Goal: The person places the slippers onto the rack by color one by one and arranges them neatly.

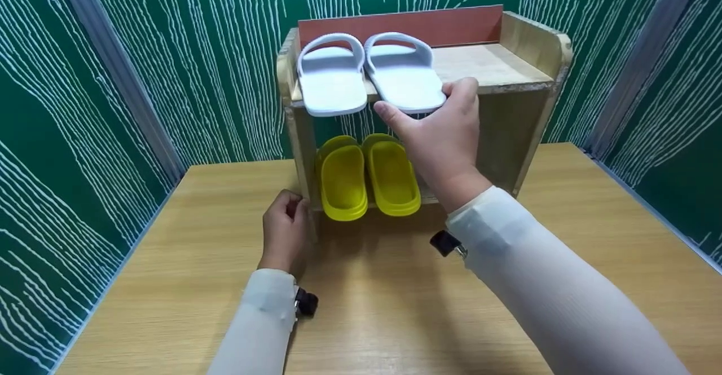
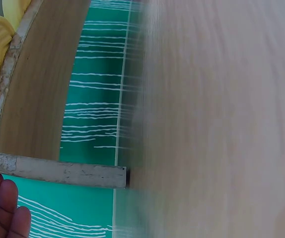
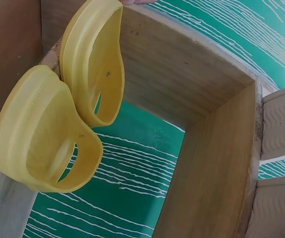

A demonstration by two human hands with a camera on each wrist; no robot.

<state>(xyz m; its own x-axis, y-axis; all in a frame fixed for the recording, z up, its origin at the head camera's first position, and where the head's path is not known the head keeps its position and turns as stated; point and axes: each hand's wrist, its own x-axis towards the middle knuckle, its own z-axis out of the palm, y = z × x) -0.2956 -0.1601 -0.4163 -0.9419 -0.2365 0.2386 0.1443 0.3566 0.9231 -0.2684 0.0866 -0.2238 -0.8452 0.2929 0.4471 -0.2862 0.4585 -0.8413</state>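
Two white slide sandals stand side by side on the top shelf of a small wooden shoe rack [image 1: 538,104], heels overhanging its front edge. My right hand [image 1: 445,132] grips the heel of the right slide sandal [image 1: 407,84], thumb at its left and fingers at its right. The left slide sandal [image 1: 334,90] is untouched. My left hand [image 1: 282,228] holds the lower part of the rack's left side panel, its fingers [image 2: 7,201] curled close against the wood. Below, a pair of yellow clogs [image 1: 343,183] sits on the lower shelf, heels facing me.
The rack stands on a wooden table [image 1: 225,217]. A reddish-brown board [image 1: 462,28] backs the top shelf, and bare shelf surface [image 1: 485,62] shows right of the sandals. Green walls [image 1: 225,53] with white streaks enclose the table at the back and sides.
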